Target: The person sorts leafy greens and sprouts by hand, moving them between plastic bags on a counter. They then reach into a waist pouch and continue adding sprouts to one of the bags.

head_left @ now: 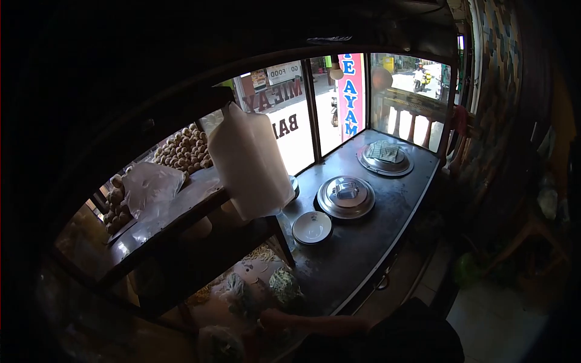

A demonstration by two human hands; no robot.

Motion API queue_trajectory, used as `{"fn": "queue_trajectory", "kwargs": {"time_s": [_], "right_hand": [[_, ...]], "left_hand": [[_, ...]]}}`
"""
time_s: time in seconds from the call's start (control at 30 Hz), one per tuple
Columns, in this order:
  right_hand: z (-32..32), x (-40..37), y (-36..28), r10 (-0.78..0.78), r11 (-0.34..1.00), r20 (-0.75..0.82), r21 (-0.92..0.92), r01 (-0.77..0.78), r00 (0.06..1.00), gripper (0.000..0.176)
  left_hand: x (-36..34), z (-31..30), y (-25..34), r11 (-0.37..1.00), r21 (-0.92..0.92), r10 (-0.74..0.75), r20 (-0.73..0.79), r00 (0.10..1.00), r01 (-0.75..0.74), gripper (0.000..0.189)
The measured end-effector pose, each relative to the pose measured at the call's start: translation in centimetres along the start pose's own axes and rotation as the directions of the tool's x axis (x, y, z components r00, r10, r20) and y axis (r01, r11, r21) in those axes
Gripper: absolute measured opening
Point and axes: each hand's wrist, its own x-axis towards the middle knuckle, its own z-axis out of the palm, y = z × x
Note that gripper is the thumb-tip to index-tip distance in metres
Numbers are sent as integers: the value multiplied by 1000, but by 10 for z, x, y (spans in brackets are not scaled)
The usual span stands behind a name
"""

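Observation:
A dark sleeve (411, 330) enters at the bottom, and my right forearm stretches left from it. My right hand (272, 319) is low on the dim counter section, close to a leafy green vegetable that looks like a cabbage (284, 284). Left of that lies another green bundle (239, 291), seemingly in clear plastic. A pale plastic bag (221, 342) sits at the bottom edge, left of the hand. Shadow hides the fingers, so their pose and any held thing cannot be made out. I do not see my left hand.
A white bowl (312, 227) stands beside a lidded metal pot (345, 197) set into the metal counter (375, 233). Farther back is another lid (393, 166) with a folded cloth (385, 151). A white plastic bag (248, 163) hangs before the shelf holding many round balls (184, 149).

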Motion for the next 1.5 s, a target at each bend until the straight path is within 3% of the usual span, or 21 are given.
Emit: {"fn": "queue_trajectory", "kwargs": {"time_s": [0.07, 0.23, 0.3, 0.33, 0.4, 0.43, 0.47, 0.53, 0.57, 0.63, 0.67, 0.73, 0.9, 1.03, 1.2, 1.27, 1.3, 1.33, 1.4, 1.47, 1.5], "right_hand": [[5, 7, 10, -37, 999, -4, 39, 37, 999, 15], [12, 13, 11, -29, 991, 47, 133, 22, 998, 27], [12, 14, 5, -20, 994, -4, 111, 20, 1000, 32], [13, 15, 2, -30, 993, 16, 118, 28, 999, 32], [13, 18, -5, 48, 996, 58, 66, -52, 997, 36], [15, 18, -8, 22, 998, -14, 55, -21, 1000, 40], [15, 18, -9, 5, 998, 14, 62, -5, 1000, 40], [4, 21, -15, 66, 997, 126, -37, -61, 990, 43], [0, 22, -16, 51, 996, 120, -75, -42, 991, 43], [0, 23, -18, 11, 980, 125, -198, 14, 992, 39], [4, 24, -14, -3, 974, 138, -222, 34, 990, 32], [-9, 22, -35, -7, 970, 178, -237, 50, 984, 27], [2, 20, -16, 35, 972, 231, -236, 21, 972, 30], [3, 9, -16, -32, 995, 41, -93, 36, 999, 27], [3, -3, -24, 87, 996, -50, 40, -85, 995, 19], [14, 5, -24, 83, 993, -86, 88, -76, 993, 19], [14, 6, -19, 80, 990, -127, 127, -64, 989, 19], [17, 11, -13, 91, 990, -142, 123, -74, 986, 19], [23, 14, -5, 114, 972, -85, 217, -94, 990, 19], [24, 14, -1, 101, 970, -72, 229, -82, 992, 18], [24, 14, 2, 67, 978, -122, 206, -40, 990, 17]], "left_hand": [[-5, 5, -6, 998, -68, -12, -27, 1000, 10, 23], [-16, 5, 10, 915, -316, -298, -114, 948, 250, 26], [-22, 15, 9, 562, -767, -542, -61, 838, 308, 20], [-26, 18, 8, 560, -766, -559, -69, 826, 315, 20], [-32, 20, 9, 227, -940, -648, 49, 760, 254, 15], [-35, 25, 3, 164, -964, -614, 66, 787, 209, 16], [-43, 25, -3, 167, -965, -637, 51, 769, 202, 16], [-28, 3, 8, 652, -663, -502, -12, 865, 369, 17], [-20, -10, 18, 646, -665, -527, -34, 849, 374, 17], [-11, -35, 37, 901, -161, -390, 102, 915, 402, 17], [-6, -35, 40, 890, -163, -418, 81, 905, 426, 17], [-5, -28, 37, 981, -22, -194, -15, 981, 194, 15], [-19, -14, 36, 969, -130, -219, -66, 973, 210, 12], [-18, -22, 60, 928, -259, -333, -249, 909, 268, 10], [-25, -9, 54, 841, -437, -475, -315, 821, 319, 12], [-24, -9, 54, 639, -702, -618, -225, 754, 315, 13], [-30, 1, 37, 403, -863, -694, -72, 716, 303, 17], [-27, 2, 41, 401, -865, -682, -62, 728, 302, 17], [-32, 0, 51, 910, -335, -377, -421, 825, 244, 14], [-38, 5, 34, 847, -461, -454, -366, 813, 265, 15], [-34, -2, 31, 816, -463, -481, -210, 851, 347, 17]]}}
